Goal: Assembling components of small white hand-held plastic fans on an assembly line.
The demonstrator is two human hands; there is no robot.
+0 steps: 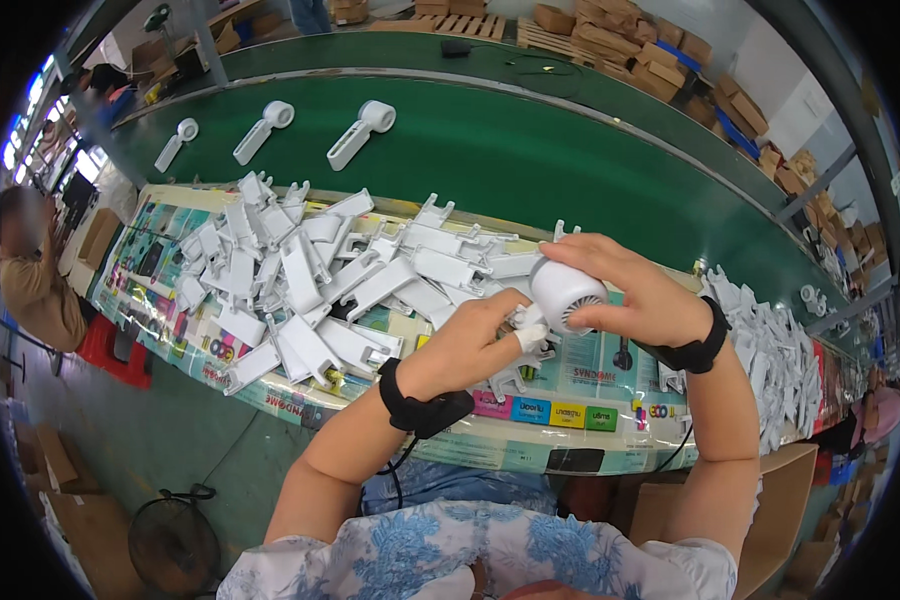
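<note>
My right hand (642, 292) is curled around a white rounded housing (564, 290), its thumb beside the dark slotted vent at the lower end. Close against it on the left, my left hand (472, 340) is closed, with a white covering on one fingertip. What lies between its fingers is mostly hidden by the fingers and the white parts behind. Under and left of both hands spreads a heap of white plastic handle shells (300, 275) with forked ends, on a table covered with printed sheets (590, 375).
Beyond the table runs a green conveyor belt (490, 150), bearing three white pieces with round heads and long handles (362, 135). More white parts (770, 365) are heaped at right, near a cardboard box (785, 510). A person (35, 265) sits at far left; a round black fan (175, 545) stands on the floor.
</note>
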